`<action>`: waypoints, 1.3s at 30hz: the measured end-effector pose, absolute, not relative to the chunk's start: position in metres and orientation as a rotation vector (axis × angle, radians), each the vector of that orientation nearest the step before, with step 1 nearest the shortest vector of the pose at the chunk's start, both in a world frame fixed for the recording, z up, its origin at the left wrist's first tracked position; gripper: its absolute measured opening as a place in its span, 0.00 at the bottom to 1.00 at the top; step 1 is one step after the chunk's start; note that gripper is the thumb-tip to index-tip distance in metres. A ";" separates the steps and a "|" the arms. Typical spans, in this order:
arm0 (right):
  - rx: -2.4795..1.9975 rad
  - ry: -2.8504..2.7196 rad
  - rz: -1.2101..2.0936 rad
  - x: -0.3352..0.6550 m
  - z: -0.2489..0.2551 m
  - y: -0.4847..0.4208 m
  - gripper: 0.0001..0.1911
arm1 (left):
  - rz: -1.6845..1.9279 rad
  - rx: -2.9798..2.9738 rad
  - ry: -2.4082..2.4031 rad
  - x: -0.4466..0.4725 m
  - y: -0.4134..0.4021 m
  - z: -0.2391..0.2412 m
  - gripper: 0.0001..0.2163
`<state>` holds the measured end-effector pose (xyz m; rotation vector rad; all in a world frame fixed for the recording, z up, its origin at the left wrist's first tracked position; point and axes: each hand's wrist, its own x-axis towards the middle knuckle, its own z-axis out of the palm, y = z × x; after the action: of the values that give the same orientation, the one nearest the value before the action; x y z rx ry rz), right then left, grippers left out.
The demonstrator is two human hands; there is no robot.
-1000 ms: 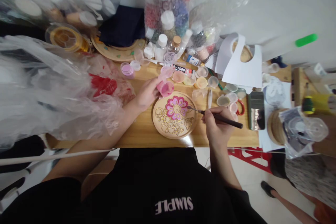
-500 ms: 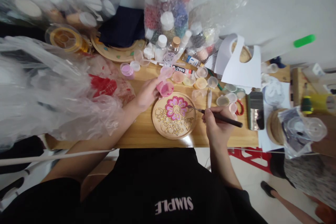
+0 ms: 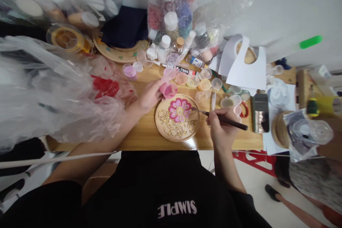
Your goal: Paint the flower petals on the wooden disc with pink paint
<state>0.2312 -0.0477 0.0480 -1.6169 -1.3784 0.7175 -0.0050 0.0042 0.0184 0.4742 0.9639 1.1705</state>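
Observation:
A round wooden disc (image 3: 177, 117) lies on the wooden table (image 3: 144, 131), with a pink and purple flower and gold outlines painted on it. My right hand (image 3: 221, 128) pinches a thin dark brush (image 3: 223, 120) whose tip touches the flower's right edge. My left hand (image 3: 149, 95) grips a small pink paint pot (image 3: 169, 89) just above the disc's upper left rim.
Several small paint pots (image 3: 205, 84) line the table behind the disc. Bottles and bagged beads (image 3: 171, 17) stand at the back, crumpled plastic bags (image 3: 48, 89) fill the left. A phone (image 3: 260, 111), white paper (image 3: 245, 64) and wooden coasters (image 3: 280, 128) lie right.

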 end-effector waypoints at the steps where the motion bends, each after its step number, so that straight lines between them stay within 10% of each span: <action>1: -1.621 -1.381 0.716 0.231 0.048 -0.048 0.11 | 1.176 0.467 0.968 -0.005 0.004 0.019 0.18; 39: -1.485 -1.186 0.784 0.228 0.051 -0.046 0.12 | 1.185 0.370 1.029 -0.005 0.005 0.021 0.17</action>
<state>0.2283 -0.0462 0.0508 -1.4849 -1.1861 0.7837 -0.0055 0.0049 0.0207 0.3705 1.0289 1.1851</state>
